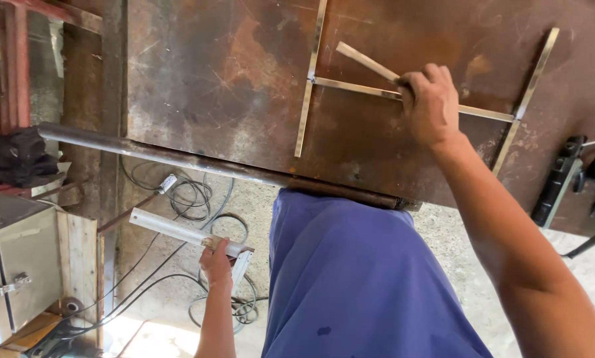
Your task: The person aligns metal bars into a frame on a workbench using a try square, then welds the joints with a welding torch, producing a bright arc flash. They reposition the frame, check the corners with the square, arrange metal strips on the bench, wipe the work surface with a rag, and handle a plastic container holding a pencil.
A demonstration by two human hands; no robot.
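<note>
On the rusty table (211, 79), the right hand (430, 103) clamps a half-hidden strip (367, 63); the left hand (216, 264) grips a square (185, 232).

A rusty steel bench (211, 79) fills the upper view, its top brown, scratched and blotched. A round pipe (178, 159) runs along its near edge. Below lies a rough concrete floor (443, 232), with black cables (191, 199) coiled on it. At left stand a red frame (15, 73), a dark cloth bundle (12, 156), a pale metal box (9, 265) with a latch, and a wooden board (78, 265). Bright daylight falls on the floor at the bottom.
</note>
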